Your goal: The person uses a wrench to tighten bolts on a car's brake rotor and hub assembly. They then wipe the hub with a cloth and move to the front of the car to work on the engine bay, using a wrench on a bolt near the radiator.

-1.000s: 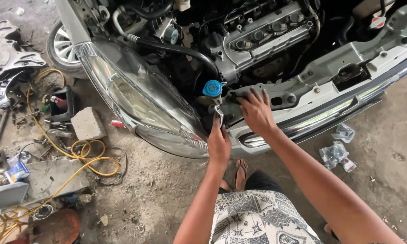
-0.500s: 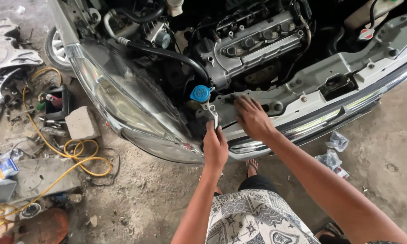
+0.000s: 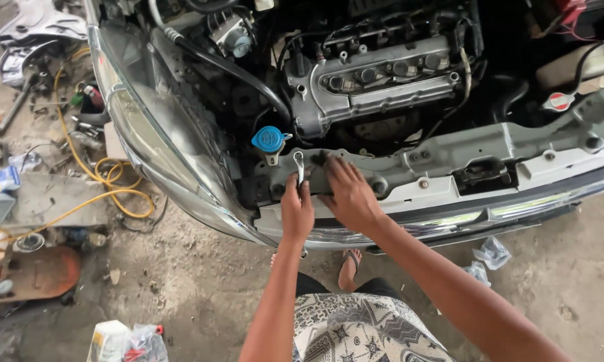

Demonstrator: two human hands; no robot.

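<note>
Wrench (image 3: 299,165) upright in left hand (image 3: 296,211)

Dirt floor (image 3: 201,281) carries yellow hose (image 3: 107,194), scattered tools (image 3: 20,100).

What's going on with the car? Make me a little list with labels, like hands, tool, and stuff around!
place: front of a car with the hood open, engine showing
left hand: left hand in a closed grip on a metal wrench, held upright on the grey front crossbar
right hand: right hand lies flat on the crossbar, beside the wrench
nearby: blue cap just above the wrench
ground: yellow hose, scattered parts
</note>
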